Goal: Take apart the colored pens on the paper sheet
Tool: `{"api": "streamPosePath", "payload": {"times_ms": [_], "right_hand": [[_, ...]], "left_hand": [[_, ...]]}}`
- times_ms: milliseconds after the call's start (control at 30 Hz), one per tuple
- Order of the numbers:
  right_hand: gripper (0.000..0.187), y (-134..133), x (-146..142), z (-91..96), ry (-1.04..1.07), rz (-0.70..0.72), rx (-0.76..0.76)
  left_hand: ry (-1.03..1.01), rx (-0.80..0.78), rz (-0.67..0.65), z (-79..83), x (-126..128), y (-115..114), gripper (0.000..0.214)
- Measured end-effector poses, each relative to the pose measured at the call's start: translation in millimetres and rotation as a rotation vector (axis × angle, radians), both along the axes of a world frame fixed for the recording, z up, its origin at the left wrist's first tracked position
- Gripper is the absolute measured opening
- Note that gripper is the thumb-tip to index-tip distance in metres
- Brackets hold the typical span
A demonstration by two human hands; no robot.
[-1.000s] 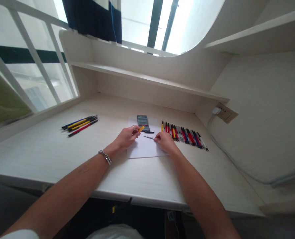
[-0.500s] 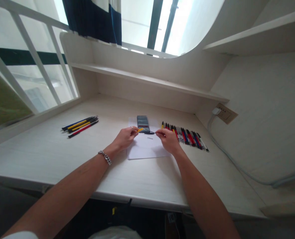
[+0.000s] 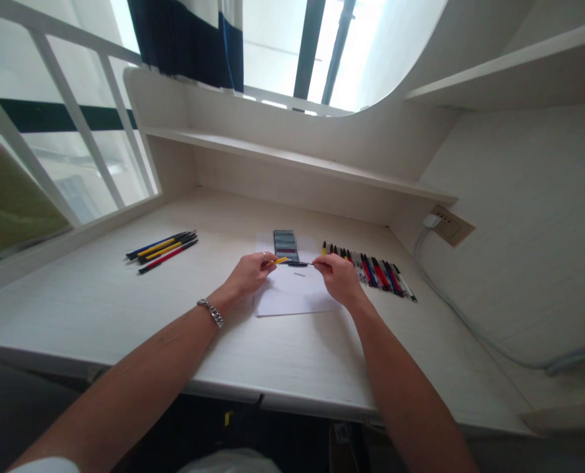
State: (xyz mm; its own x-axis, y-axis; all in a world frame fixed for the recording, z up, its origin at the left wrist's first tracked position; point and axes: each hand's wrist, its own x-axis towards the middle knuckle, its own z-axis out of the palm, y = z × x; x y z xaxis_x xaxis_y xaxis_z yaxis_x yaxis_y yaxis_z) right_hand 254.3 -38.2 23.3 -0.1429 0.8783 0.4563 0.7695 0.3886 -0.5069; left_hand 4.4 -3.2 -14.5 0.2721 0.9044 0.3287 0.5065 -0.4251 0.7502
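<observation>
My left hand (image 3: 249, 274) is closed around a yellow pen barrel (image 3: 277, 261), whose end points to the right. In my right hand (image 3: 340, 278), thumb and fingertips pinch a thin dark pen refill (image 3: 310, 264) that points left toward the barrel. Whether the two touch is too small to tell. Both hands hover over white paper sheets (image 3: 292, 303). Behind them on the paper lies a grey flat case (image 3: 285, 240) with striped rows, and a short black piece (image 3: 297, 265) sits at its near edge. Small dark marks or bits (image 3: 299, 274) show on the paper below.
Several pens (image 3: 381, 274) lie in a row to the right, partly behind my right hand. A pile of yellow, red and blue pens (image 3: 164, 248) rests on the desk (image 3: 125, 309) at left. A cable (image 3: 445, 299) runs from the wall socket (image 3: 453, 225) along the right side.
The yellow barrel and the refill have lowered slightly and lie more level. Both hands keep their grips; the whole view has shifted a little.
</observation>
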Motion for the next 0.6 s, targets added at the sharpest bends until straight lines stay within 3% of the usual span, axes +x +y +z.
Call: {"api": "streamPosePath", "payload": {"times_ms": [367, 500, 600], "right_hand": [[0.020, -10.3, -22.5, -3.3, -0.093, 0.076, 0.028], [0.014, -6.4, -26.3, -10.1, 0.089, 0.093, -0.018], [0.034, 7.2, -19.3, -19.2, 0.342, 0.140, -0.171]], "left_hand": [[0.183, 0.097, -0.065, 7.8, 10.3, -14.3, 0.024], [0.148, 0.060, -0.110, 8.9, 8.9, -13.5, 0.021], [0.101, 0.025, -0.080, 8.8, 6.5, -10.2, 0.020]]}}
